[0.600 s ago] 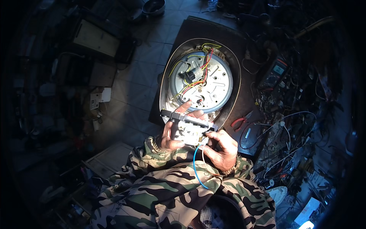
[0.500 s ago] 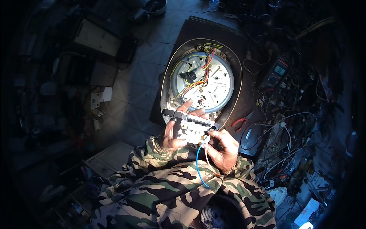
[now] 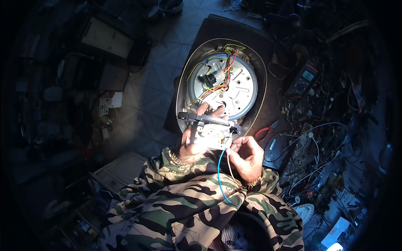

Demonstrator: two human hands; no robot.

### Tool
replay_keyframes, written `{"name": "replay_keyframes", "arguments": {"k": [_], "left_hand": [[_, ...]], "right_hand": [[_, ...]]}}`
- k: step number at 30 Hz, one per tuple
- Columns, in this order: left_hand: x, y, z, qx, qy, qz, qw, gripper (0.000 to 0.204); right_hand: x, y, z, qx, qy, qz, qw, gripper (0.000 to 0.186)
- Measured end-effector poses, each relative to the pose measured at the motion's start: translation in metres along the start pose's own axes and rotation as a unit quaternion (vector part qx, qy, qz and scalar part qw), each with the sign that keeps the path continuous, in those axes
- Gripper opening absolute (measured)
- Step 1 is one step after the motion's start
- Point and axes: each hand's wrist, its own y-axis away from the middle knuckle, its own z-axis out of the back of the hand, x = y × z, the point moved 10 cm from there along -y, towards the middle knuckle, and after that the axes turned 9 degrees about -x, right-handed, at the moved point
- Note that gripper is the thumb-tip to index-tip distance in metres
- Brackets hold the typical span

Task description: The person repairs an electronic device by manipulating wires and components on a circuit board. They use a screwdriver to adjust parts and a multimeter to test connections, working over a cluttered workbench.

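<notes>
My left hand [image 3: 189,145] holds up a control module with a black edge frame and a white, brightly lit inner face [image 3: 211,136]. Its fingers reach behind the module and the thumb lies along the near side. At the module's right corner, the thumb and forefinger of my right hand [image 3: 249,158] are pinched together at a thin pale wire [image 3: 230,169]. A blue wire [image 3: 218,169] curves down from the same corner toward my lap. Beyond the module rests an oval appliance housing [image 3: 264,83] with a round metal plate [image 3: 240,94] inside. Glare hides some of the module's detail.
The housing sits on a dark bench [image 3: 209,31]. Red, yellow and black wires [image 3: 226,77] with a black connector [image 3: 207,79] lie across the plate. Red-handled pliers [image 3: 264,133], a multimeter [image 3: 303,81] and tangled cables [image 3: 314,142] are on the right.
The module has tipped so its black frame shows more edge-on, and it has shifted slightly away from me. My right fingers have closed in at its corner, still by the wires.
</notes>
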Motion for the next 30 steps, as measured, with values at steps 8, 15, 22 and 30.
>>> {"name": "replay_keyframes", "arguments": {"k": [8, 15, 22, 30], "left_hand": [[0.003, 0.001, 0.002, -0.008, -0.037, 0.007, 0.999, 0.102], [0.017, 0.015, 0.027, -0.018, -0.169, 0.055, 0.984, 0.056], [0.020, 0.020, 0.032, -0.032, -0.193, 0.087, 0.977, 0.036], [0.020, 0.021, 0.034, -0.063, -0.217, 0.101, 0.969, 0.032]], "right_hand": [[-0.038, 0.012, -0.025, 0.115, -0.183, -0.211, 0.953, 0.020], [-0.045, 0.002, -0.010, 0.018, -0.265, -0.215, 0.940, 0.014], [-0.040, -0.003, -0.004, -0.022, -0.263, -0.174, 0.949, 0.012], [-0.046, -0.003, 0.001, -0.007, -0.205, -0.132, 0.970, 0.015]]}}
